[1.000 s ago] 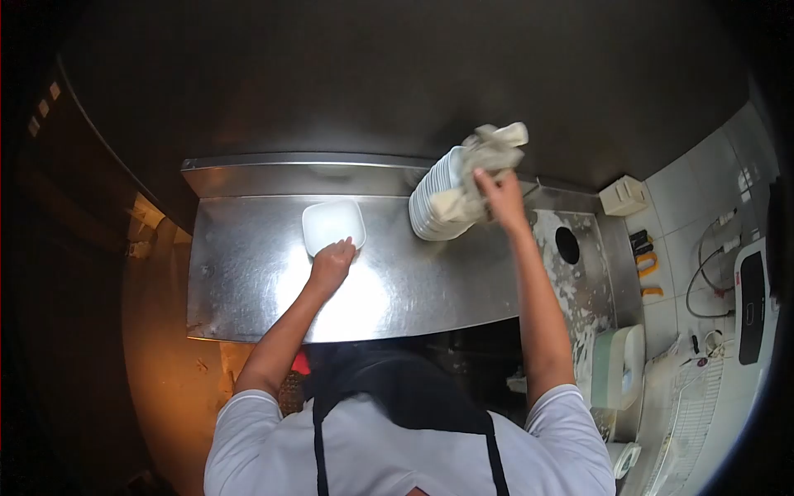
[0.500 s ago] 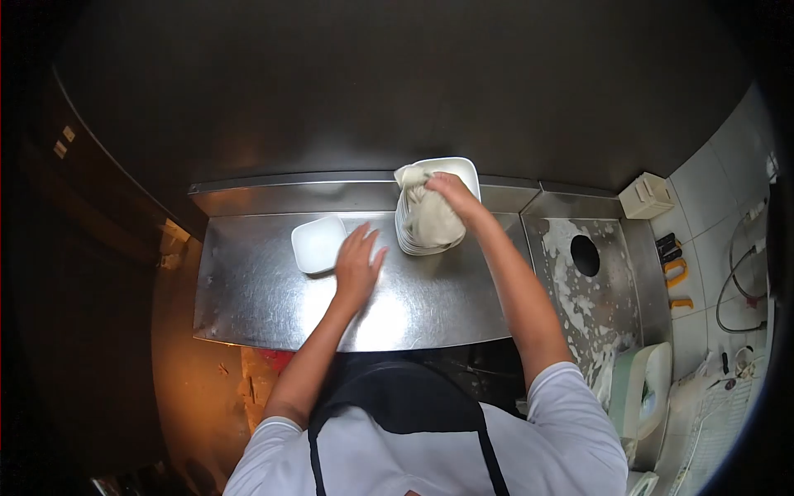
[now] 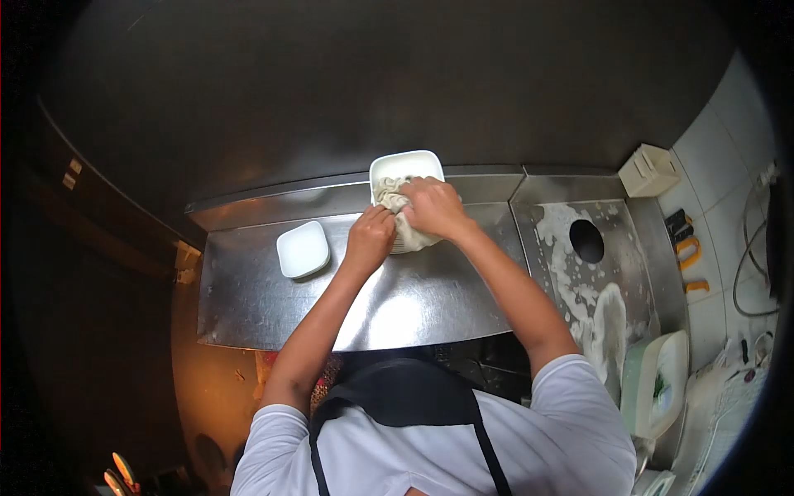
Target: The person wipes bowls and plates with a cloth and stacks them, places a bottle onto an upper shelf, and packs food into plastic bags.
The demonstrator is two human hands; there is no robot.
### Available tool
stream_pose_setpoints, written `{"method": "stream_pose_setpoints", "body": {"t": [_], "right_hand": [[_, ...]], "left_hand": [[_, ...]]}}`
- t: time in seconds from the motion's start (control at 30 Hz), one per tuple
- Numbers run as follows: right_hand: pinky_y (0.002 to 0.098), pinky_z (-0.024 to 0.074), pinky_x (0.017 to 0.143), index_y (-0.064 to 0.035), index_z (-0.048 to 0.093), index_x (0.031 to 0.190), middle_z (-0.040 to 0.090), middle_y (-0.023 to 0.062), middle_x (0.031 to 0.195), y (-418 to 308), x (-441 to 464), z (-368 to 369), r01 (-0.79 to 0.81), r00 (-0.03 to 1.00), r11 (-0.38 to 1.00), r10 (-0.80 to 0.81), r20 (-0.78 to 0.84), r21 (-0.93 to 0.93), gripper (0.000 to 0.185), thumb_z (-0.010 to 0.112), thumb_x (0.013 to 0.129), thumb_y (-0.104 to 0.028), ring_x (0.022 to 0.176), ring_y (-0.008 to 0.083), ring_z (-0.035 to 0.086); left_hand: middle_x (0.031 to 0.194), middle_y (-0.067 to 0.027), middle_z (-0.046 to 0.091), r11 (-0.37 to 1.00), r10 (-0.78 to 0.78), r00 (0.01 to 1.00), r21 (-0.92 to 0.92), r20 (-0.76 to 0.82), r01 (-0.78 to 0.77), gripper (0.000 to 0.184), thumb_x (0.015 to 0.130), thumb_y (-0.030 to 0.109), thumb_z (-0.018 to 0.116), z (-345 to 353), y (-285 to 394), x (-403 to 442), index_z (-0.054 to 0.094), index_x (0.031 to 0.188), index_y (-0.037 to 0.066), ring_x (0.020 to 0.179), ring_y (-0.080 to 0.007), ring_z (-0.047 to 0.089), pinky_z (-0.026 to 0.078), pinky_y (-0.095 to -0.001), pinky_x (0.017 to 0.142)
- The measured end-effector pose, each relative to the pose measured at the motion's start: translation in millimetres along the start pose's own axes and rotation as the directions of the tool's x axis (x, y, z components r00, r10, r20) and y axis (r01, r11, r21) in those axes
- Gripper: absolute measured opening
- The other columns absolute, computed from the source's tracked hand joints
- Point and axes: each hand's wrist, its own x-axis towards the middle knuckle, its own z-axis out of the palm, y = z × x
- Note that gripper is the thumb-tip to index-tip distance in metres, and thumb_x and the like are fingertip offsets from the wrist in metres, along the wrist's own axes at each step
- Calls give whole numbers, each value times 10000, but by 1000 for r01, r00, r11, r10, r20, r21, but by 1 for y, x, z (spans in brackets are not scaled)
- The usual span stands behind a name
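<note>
A tall stack of white square dishes (image 3: pixel 408 163) stands near the back of the steel counter. A bunched cream cloth (image 3: pixel 391 192) lies over the top dish and hangs down the stack's front. My right hand (image 3: pixel 434 207) is closed on the cloth, its fingers pressing into the folds. From the left, my left hand (image 3: pixel 370 240) has its curled fingers on the cloth's edge beside the stack; the fingertips are partly hidden. Apart from both hands, a smaller pile of white square dishes (image 3: pixel 303 250) rests on the left of the counter.
The steel counter (image 3: pixel 248 306) has a raised back edge against a dark wall. To the right is a foamy drainboard (image 3: pixel 554 248) with a round dark hole (image 3: pixel 586 241). Beyond it are a beige box (image 3: pixel 649 171), orange-handled tools (image 3: pixel 687 253) and a pale green container (image 3: pixel 641 384).
My left hand has moved from beside the small dish pile to the cloth on the tall stack. My right hand still grips the cloth, now more bunched. The camera view has shifted slightly.
</note>
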Motion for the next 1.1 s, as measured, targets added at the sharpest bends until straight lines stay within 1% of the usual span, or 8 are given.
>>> {"method": "stream_pose_setpoints", "body": {"t": [0.1, 0.23, 0.4, 0.53, 0.63, 0.7, 0.83, 1.1], "right_hand": [[441, 536, 905, -57, 667, 1196, 691, 160, 1152, 21, -12, 0, -183, 977, 754, 211, 31, 631, 399, 610, 850, -248, 1061, 342, 671], [375, 558, 898, -17, 611, 1242, 679, 138, 1179, 57, -54, -16, 182, 907, -449, 420, 26, 875, 443, 549, 943, -337, 1043, 231, 682], [364, 539, 969, 19, 513, 1346, 622, 163, 1297, 27, -104, -17, 495, 714, -195, 646, -269, 847, 489, 491, 1002, -327, 1163, 236, 640], [391, 501, 1031, -71, 471, 1421, 561, 91, 1391, 3, -123, 8, 439, 871, -745, 491, -33, 502, 522, 473, 1033, -421, 1252, 230, 561], [357, 446, 1084, -60, 456, 1438, 536, 78, 1411, -37, -87, 36, 495, 794, -493, 592, -141, 715, 501, 559, 1013, -304, 1276, 213, 535], [453, 406, 1088, -36, 581, 1312, 539, 200, 1388, -73, -54, 27, 96, 712, 718, 434, -552, 689, 519, 708, 835, -196, 1303, 341, 522], [444, 457, 1022, -38, 682, 1199, 556, 240, 1348, -110, 4, -48, 123, 700, 886, 243, -672, 448, 490, 758, 754, -227, 1216, 372, 567], [403, 498, 957, -79, 597, 1274, 600, 127, 1291, -144, 32, 84, -16, 965, -657, 186, 182, 754, 400, 599, 927, -279, 1158, 268, 595]], "left_hand": [[876, -129, 688, 999, -27, 1000, -47, 15, 28, 66, 824, 70, 687, -6, 5, 1, 630, 828, 39, 941, -302, 680, 518, -455, 977], [860, -138, 698, 995, 104, 995, -7, 1, -104, 122, 883, 133, 688, -18, 7, 14, 633, 854, 29, 879, -300, 703, 515, -470, 994], [935, -173, 729, 981, 183, 964, 25, 191, -191, 183, 888, 148, 696, -15, 8, 22, 654, 984, -2, 898, -308, 720, 579, -415, 826], [843, -171, 717, 985, 131, 979, -134, 158, -110, 167, 902, 77, 653, -30, 7, 31, 671, 1041, -14, 762, -278, 712, 558, -358, 674], [801, -125, 718, 772, -306, 943, -547, 128, 325, 165, 925, 46, 622, -51, 25, 36, 682, 1069, -9, 719, -168, 694, 535, -309, 668], [922, -68, 732, 400, -393, 899, -845, 192, 355, 192, 962, 53, 618, -59, 31, 30, 664, 1115, -53, 799, -100, 657, 526, -271, 712], [886, -47, 716, 128, -494, 839, -935, 228, 330, 176, 974, 35, 609, -132, 42, 12, 664, 1106, -67, 787, -72, 638, 523, -250, 715], [1007, -186, 733, 911, -170, 953, -409, -251, 55, 320, 876, -5, 670, -137, 13, -65, 678, 1196, 2, 804, -292, 731, 575, -360, 691]]}}
